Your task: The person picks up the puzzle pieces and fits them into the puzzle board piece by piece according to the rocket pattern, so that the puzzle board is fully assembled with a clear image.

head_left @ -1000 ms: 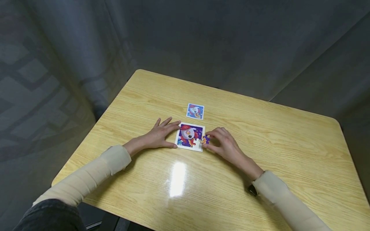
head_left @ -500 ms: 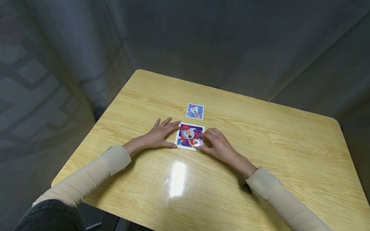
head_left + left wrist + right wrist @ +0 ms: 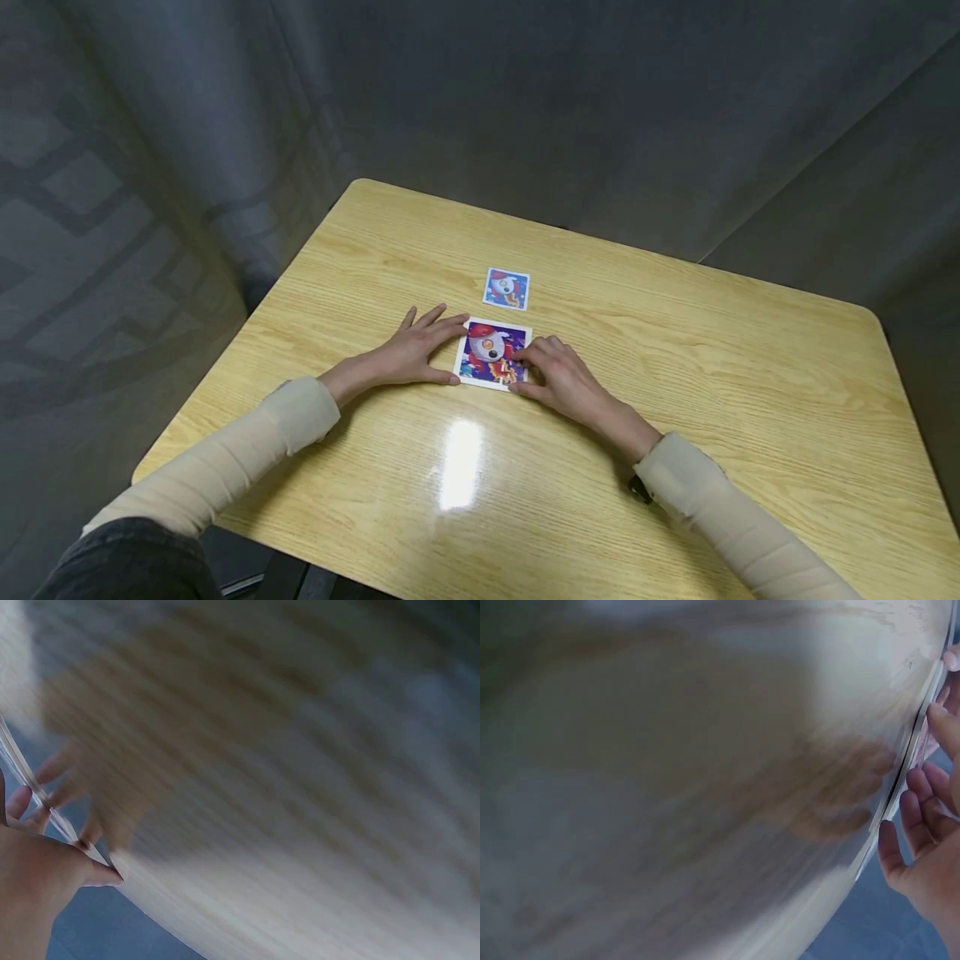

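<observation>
In the head view a square jigsaw puzzle (image 3: 486, 343) lies in its white-bordered tray (image 3: 480, 384), showing a red and white rocket on purple. My left hand (image 3: 408, 354) spreads its fingers at the tray's left side, thumb at the near corner and forefinger at the far one. On the right, my right hand (image 3: 566, 379) holds a puzzle piece (image 3: 508, 372) with orange flames between thumb and forefinger, at the near right corner of the picture. Fingers partly cover that piece. Both wrist views see the hands low and edge-on: left hand (image 3: 37, 877), right hand (image 3: 937, 885).
A small picture card (image 3: 506, 289) with the same rocket lies just beyond the tray. Everything rests on a glossy wood-grain table (image 3: 675, 350), with a bright light reflection near its front. Grey curtains (image 3: 525, 108) hang behind and to the left.
My right hand has brought the puzzle piece leftward from beside the tray, then lowered it into the white gap at the picture's near right corner. The left hand has stayed put.
</observation>
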Motion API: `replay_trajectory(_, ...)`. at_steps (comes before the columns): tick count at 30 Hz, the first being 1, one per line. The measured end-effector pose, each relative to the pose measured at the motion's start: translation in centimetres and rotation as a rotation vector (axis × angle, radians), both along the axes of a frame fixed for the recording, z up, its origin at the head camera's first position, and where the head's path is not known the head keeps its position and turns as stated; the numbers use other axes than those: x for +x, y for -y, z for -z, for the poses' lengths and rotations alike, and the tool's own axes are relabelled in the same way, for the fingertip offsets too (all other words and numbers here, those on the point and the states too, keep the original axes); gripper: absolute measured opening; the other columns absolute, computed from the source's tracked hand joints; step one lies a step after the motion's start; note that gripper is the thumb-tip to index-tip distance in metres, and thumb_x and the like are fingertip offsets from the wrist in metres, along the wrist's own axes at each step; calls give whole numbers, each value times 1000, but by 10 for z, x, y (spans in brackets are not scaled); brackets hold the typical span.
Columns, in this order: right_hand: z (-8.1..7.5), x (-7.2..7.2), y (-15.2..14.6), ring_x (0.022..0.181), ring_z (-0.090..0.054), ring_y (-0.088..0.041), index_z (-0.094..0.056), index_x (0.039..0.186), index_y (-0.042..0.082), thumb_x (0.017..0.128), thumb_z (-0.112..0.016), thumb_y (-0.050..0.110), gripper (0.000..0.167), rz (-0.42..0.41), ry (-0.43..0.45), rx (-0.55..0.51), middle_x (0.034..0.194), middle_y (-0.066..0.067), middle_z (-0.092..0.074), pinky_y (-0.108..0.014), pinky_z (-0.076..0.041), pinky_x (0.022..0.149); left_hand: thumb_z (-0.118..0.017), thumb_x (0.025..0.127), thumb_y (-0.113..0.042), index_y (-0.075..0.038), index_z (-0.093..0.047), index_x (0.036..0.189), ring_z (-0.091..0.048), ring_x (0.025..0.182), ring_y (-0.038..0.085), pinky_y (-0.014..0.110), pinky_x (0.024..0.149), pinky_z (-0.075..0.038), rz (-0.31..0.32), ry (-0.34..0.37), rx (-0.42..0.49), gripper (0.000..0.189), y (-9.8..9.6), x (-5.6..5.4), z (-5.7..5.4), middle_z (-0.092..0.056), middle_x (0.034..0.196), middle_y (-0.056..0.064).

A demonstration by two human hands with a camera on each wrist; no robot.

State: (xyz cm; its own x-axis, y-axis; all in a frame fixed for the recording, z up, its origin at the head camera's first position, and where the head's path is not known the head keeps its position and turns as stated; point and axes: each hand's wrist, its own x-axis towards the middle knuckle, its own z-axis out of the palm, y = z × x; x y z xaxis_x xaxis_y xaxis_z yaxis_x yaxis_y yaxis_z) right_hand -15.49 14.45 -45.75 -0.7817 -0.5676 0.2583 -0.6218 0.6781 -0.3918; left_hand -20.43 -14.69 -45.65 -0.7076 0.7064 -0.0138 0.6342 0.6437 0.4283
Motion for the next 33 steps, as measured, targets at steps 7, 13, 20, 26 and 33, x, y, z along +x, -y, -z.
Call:
replay_trajectory(7, 0, 0, 1, 100, -54, -21, -66, 116, 6, 81, -77, 36, 47, 3, -8, 22, 106, -6, -62, -39, -46, 82, -68, 82, -56, -15, -42, 145, -5, 147, 35, 64, 110, 4, 2, 2, 2, 80, 0, 0, 0, -22, 159, 2)
replay_trajectory(13, 0, -1, 2, 99, -53, -21, -66, 115, 6, 81, -77, 38, 48, 3, -7, 27, 105, -5, -61, -40, -46, 81, -69, 81, -56, -16, -42, 145, -6, 147, 35, 64, 110, 4, 1, -5, 10, 80, 0, 0, 0, -23, 159, 2)
replay_trajectory(20, 1, -1, 2, 99, -53, -21, -67, 115, 7, 81, -77, 38, 47, 10, -6, 22, 106, -5, -61, -39, -45, 79, -70, 81, -55, -16, -42, 144, -6, 146, 35, 65, 110, 4, 0, -10, 12, 80, 0, 1, 0, -24, 159, 2)
replay_trajectory(26, 1, -1, 3, 99, -53, -21, -67, 114, 8, 82, -76, 37, 45, 16, -1, 25, 106, -5, -61, -39, -45, 79, -70, 81, -56, -15, -43, 144, -7, 146, 36, 66, 110, 3, 0, -17, 19, 80, 0, 0, 1, -25, 158, 3)
replay_trajectory(33, 0, -1, -1, 96, -53, -19, -68, 114, 8, 82, -76, 36, 43, 28, 10, -5, 103, -4, -61, -37, -45, 79, -69, 81, -56, -15, -42, 144, -7, 146, 36, 65, 110, 3, 4, -15, 16, 80, -1, 0, 1, -24, 158, 3)
